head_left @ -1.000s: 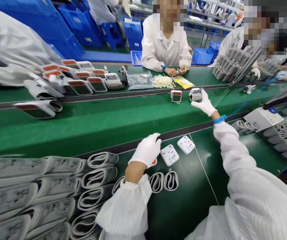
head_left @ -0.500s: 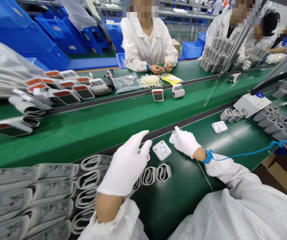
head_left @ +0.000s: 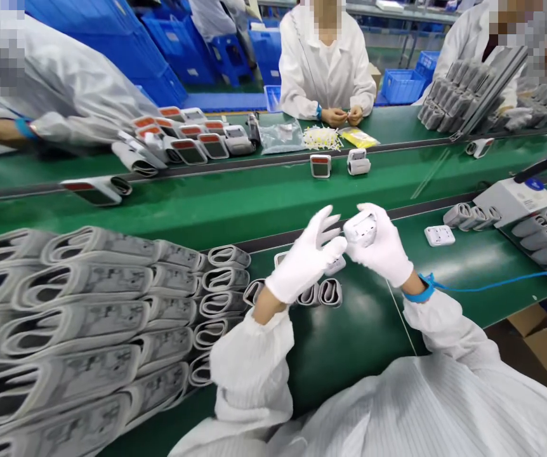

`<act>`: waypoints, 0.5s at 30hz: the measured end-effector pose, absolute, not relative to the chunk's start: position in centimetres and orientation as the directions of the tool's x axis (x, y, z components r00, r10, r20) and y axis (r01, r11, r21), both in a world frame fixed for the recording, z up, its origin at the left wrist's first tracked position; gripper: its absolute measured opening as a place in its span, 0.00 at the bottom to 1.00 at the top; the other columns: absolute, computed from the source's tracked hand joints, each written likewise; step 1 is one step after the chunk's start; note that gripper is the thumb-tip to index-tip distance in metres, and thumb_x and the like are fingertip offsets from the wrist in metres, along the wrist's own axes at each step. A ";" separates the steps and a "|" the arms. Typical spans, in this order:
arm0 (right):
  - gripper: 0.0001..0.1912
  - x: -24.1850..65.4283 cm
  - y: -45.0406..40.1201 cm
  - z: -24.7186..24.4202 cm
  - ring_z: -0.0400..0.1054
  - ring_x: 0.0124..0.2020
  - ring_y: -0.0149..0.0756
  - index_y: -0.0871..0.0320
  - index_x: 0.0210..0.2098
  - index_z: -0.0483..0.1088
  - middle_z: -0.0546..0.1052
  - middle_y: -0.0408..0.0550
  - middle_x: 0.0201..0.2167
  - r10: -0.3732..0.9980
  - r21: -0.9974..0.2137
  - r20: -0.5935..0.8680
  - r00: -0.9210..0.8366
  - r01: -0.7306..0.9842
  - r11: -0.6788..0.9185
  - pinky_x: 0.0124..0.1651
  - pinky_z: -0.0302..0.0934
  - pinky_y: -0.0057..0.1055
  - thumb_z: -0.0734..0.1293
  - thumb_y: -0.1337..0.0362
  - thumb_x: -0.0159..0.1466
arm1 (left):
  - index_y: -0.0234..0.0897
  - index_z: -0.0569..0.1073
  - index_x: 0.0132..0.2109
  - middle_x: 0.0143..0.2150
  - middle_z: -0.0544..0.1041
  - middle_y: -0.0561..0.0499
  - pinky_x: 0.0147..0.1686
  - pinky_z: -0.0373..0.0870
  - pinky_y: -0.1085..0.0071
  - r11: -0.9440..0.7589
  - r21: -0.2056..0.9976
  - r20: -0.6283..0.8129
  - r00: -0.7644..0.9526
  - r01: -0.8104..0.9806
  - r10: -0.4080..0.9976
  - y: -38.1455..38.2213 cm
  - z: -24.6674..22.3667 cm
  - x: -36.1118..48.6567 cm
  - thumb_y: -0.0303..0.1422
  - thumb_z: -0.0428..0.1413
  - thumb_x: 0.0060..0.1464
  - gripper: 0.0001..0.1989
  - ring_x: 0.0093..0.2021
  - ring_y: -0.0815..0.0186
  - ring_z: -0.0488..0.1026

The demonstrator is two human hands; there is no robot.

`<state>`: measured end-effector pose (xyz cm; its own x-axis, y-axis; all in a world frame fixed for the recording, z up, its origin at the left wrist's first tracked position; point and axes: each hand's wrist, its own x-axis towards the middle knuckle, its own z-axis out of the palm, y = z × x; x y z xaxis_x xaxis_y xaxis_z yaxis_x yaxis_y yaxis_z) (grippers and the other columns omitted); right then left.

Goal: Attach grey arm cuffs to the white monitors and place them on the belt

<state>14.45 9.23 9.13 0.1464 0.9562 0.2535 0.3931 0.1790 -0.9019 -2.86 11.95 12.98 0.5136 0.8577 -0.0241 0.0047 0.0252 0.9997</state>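
Note:
My right hand (head_left: 382,246), in a white glove with a blue wrist strap, holds a white device (head_left: 361,230) raised off the bench, its marked face partly showing. Close on its left is my left hand (head_left: 306,259), also gloved, with fingers apart and nothing seen in it; its thumb is near the device. Behind and below my left hand, another white device (head_left: 336,264) lies partly hidden on the green bench. Rolled grey cuffs (head_left: 330,292) stand in a short row just under it. A further white device (head_left: 440,235) lies to the right.
Stacked grey cuffs (head_left: 112,304) fill the left side. Beyond a black rail runs a green conveyor (head_left: 254,197) carrying several devices with cuffs. A white box (head_left: 511,198) and more cuffs stand at the right. A person (head_left: 330,63) works opposite with both hands together; others sit left and right.
My right hand has lifted a white device off the bench. My left hand has moved right, close to it. The view has shifted left, showing more of the cuff stack and a person's arm.

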 end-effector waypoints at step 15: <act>0.12 7.3 2.1 -0.8 0.75 0.45 0.43 0.55 0.42 0.74 0.77 0.51 0.43 0.933 -0.830 0.359 0.026 0.465 0.307 0.49 0.70 0.39 0.73 0.60 0.59 | 0.37 0.74 0.49 0.34 0.77 0.52 0.22 0.73 0.75 0.045 0.895 -0.127 -0.156 -0.444 0.980 13.0 10.3 -1.3 0.39 0.63 0.49 0.21 0.30 0.66 0.77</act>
<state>7.31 2.08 -0.85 0.0256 0.9330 0.3590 0.4654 0.3067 -0.8303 -1.29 13.00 10.26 -0.1559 0.9796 -0.1271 -0.4442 0.0453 0.8948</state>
